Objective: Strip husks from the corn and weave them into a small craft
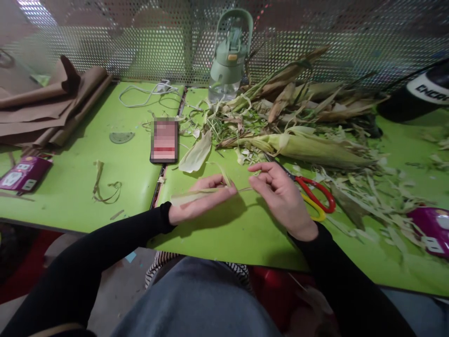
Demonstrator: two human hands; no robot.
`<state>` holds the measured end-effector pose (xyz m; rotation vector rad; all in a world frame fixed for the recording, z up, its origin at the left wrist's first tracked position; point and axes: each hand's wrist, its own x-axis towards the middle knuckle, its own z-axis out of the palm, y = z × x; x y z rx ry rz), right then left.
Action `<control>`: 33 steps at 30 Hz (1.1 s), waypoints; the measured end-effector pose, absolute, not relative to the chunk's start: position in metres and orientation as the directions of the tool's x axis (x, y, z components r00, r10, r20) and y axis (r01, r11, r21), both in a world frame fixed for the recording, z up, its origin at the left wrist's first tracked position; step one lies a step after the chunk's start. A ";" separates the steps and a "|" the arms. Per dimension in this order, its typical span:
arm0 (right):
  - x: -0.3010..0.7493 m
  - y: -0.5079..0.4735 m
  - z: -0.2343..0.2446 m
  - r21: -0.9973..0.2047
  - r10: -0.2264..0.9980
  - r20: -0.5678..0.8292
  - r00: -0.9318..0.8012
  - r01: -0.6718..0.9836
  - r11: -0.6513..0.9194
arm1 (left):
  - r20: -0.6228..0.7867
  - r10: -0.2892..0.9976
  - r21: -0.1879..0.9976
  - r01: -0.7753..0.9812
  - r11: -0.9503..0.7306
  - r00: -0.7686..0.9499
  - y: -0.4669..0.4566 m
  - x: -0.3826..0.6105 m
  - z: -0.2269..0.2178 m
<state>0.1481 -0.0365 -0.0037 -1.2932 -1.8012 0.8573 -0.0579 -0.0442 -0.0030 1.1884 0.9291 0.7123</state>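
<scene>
Low over the green table, my left hand (201,200) is closed on a pale corn husk strip (185,197), pinching it between thumb and fingers. The strip's wide end lies along my palm, and a thin curled piece stands up by the fingertips. From there a narrow strand runs across to my right hand (282,199), whose fingers are bent and pinched at its end. Scissors (317,194) with red and yellow handles lie beside and partly under my right hand, their blades partly hidden. A loose husk leaf (196,153) rests just beyond my left hand.
Behind my hands lie a husked corn bundle (315,149) and a heap of dry husks and shreds (280,103). A green bottle (228,61) stands at the back. A phone (164,140) lies left; brown paper (52,103) is piled far left. Shreds cover the right side.
</scene>
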 end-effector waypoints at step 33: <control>0.134 -0.046 0.003 -0.698 0.858 0.341 -0.385 0.508 0.505 | -0.237 0.669 0.958 0.056 0.280 0.704 -0.046 -0.040 -0.025</control>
